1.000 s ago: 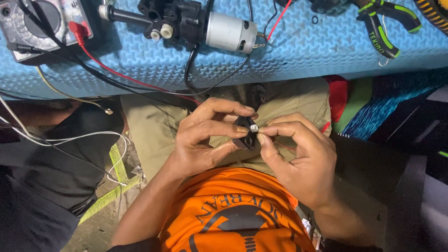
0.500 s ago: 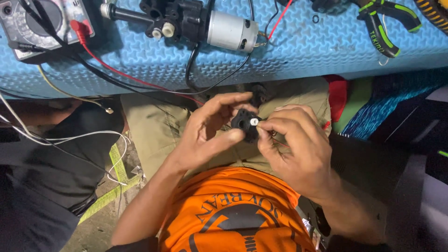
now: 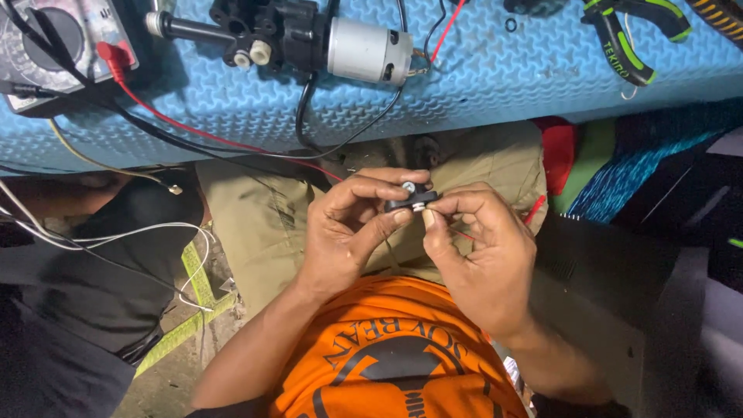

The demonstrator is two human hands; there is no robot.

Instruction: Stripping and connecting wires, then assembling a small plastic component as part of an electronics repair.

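A small black plastic part [image 3: 411,199] with a silver screw head on top sits between both of my hands, above my lap. My left hand [image 3: 352,232] pinches its left side with thumb and fingers. My right hand [image 3: 480,251] pinches its right side, thumb under it and fingers curled over. A thin red wire [image 3: 533,209] shows just past my right hand's fingers.
A blue foam mat [image 3: 495,77] lies ahead with a black pump and silver motor [image 3: 309,39], a multimeter [image 3: 46,39] with red and black leads, and green-handled pliers [image 3: 627,39]. White and yellow wires [image 3: 116,232] trail at the left over dark cloth.
Both hands have turned the black part slightly, so its screw head now faces up. The hands stay close together above my lap.
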